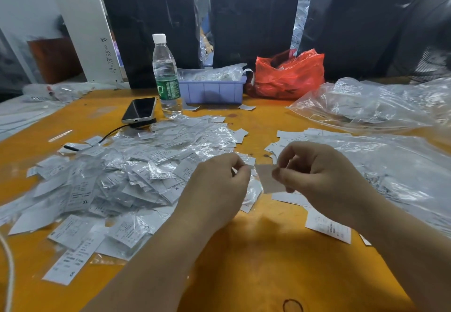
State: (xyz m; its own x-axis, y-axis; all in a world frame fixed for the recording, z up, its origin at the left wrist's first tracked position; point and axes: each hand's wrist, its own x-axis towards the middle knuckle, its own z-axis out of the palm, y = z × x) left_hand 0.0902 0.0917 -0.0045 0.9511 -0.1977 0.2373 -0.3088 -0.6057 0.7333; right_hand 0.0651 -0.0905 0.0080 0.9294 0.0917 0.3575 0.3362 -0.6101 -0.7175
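Observation:
Above the orange table (244, 263), my right hand (314, 177) pinches a small grey-white paper label (268, 179) between thumb and forefinger. My left hand (217, 189) is level with it, fingers curled, pinching something small and pale at the label's upper left corner; whether it is the label or a clear sleeve I cannot tell. A big heap of labels packed in small clear bags (117, 175) lies to the left of my hands. Loose white labels (290, 140) lie just beyond my right hand.
A water bottle (166, 77), a phone (139, 110) with a cable, a purple tray (212, 90) and a red plastic bag (290, 74) stand at the back. Large clear plastic bags (380, 106) cover the right side. Black wrapped blocks rise behind the table.

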